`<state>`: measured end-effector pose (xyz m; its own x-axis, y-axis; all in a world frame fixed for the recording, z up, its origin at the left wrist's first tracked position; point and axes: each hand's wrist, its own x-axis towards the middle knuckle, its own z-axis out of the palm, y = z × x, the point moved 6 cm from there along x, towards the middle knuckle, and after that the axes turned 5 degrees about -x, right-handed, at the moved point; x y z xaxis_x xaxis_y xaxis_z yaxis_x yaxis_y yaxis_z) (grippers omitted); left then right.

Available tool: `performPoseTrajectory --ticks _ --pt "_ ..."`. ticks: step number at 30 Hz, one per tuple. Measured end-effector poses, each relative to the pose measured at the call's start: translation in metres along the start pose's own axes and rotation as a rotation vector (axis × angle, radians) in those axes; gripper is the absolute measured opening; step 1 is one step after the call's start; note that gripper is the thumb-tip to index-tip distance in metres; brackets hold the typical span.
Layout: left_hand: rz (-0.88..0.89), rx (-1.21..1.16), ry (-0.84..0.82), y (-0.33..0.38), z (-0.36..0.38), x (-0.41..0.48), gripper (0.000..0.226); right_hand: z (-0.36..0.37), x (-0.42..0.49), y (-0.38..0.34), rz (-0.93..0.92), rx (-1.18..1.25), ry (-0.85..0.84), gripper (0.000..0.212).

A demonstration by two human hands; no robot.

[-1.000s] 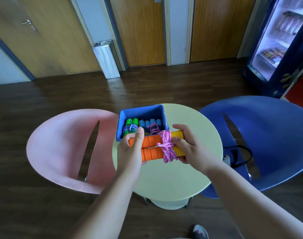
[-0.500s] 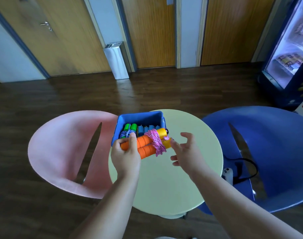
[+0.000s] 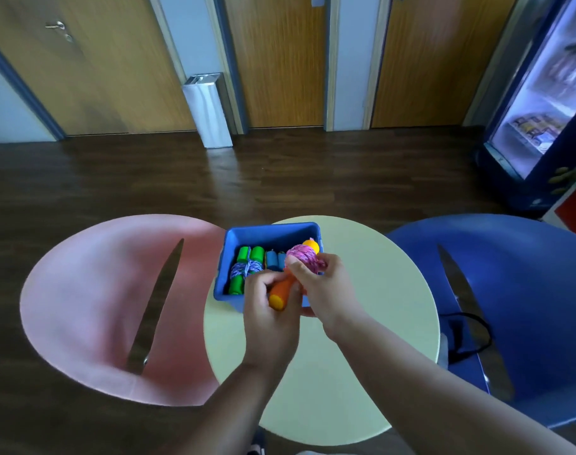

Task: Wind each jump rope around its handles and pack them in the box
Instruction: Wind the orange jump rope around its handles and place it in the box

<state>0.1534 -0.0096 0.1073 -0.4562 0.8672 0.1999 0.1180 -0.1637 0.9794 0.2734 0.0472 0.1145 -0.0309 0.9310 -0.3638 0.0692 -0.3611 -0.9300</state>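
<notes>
Orange jump rope (image 3: 281,287), pink cord (image 3: 304,257) wound round handles, held tilted over near-right corner of blue box (image 3: 270,229). Near end gripped in left hand (image 3: 270,310), cord bundle pinched by right hand (image 3: 326,290) (both clamped on it). Green-handled rope (image 3: 245,269) already inside box. Box on round surface (image 3: 362,372), far-left edge.

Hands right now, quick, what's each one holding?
Left hand: gripping the orange jump rope by its handles.
Right hand: pinching that rope's pink winding.
</notes>
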Motion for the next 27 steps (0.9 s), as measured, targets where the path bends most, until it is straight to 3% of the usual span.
performPoseTrajectory --ticks 5,9,14,16,20,24,27 --pt "0.053 0.011 -0.233 -0.013 -0.013 0.032 0.035 0.02 0.033 -0.011 -0.056 -0.165 0.161 0.058" --pt "0.076 0.017 -0.458 -0.024 -0.039 0.069 0.032 0.036 0.059 -0.014 -0.101 -0.245 0.208 0.054" --pt "0.132 0.336 -0.347 -0.084 -0.09 0.155 0.037 0.048 0.097 -0.002 -0.009 -0.114 0.215 0.028" --pt "0.086 0.445 -0.319 -0.111 -0.098 0.181 0.045 0.059 0.112 0.005 0.025 -0.147 0.19 0.024" --pt "0.032 0.536 -0.331 -0.147 -0.098 0.199 0.042 0.081 0.138 0.023 0.088 -0.28 0.179 0.017" --pt "0.027 0.477 -0.41 -0.161 -0.093 0.194 0.049 0.094 0.154 0.042 0.133 -0.444 0.172 0.04" --pt "0.01 0.432 -0.422 -0.163 -0.093 0.189 0.056 0.092 0.156 0.049 0.138 -0.785 0.146 0.046"
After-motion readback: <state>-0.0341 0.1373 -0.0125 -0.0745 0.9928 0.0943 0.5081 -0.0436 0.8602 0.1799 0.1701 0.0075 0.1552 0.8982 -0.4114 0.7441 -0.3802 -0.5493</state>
